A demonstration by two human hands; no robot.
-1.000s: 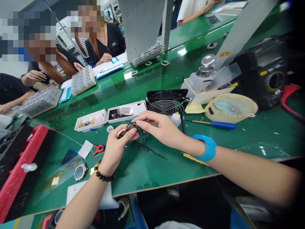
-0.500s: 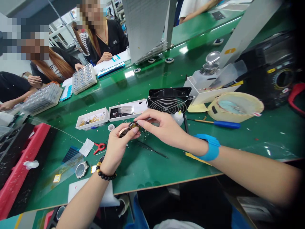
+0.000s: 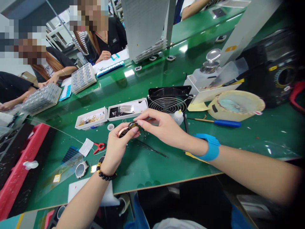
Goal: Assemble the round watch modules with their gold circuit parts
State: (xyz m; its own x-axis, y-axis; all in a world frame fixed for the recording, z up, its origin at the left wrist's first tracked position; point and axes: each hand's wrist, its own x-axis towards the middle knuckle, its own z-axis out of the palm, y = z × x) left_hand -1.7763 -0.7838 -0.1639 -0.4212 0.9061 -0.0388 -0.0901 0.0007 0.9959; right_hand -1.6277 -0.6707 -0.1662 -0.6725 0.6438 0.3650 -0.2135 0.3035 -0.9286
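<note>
My left hand (image 3: 119, 140) is closed around an opened watch case (image 3: 123, 131) with a dark inside and a gold-toned rim. The fingertips of my right hand (image 3: 157, 125) pinch a second dark round part (image 3: 133, 125) at the case's right side; whether the two parts are joined I cannot tell. Below the hands a pair of dark tweezers (image 3: 152, 149) lies on the green bench (image 3: 143, 171). To the lower left rests a silver watch (image 3: 81, 169), beside a small red clamp (image 3: 98, 147).
White boxes of small parts (image 3: 91, 118) and a black fan with a wire guard (image 3: 169, 99) stand beyond my hands. At right are a blue-handled screwdriver (image 3: 227, 123), a round cream container (image 3: 237, 105) and a pump bottle (image 3: 207, 76). Co-workers sit across the bench behind part trays (image 3: 83, 78).
My hands and the watch parts stay almost still. Across the bench, one co-worker's hands have come together over a tray at the far left.
</note>
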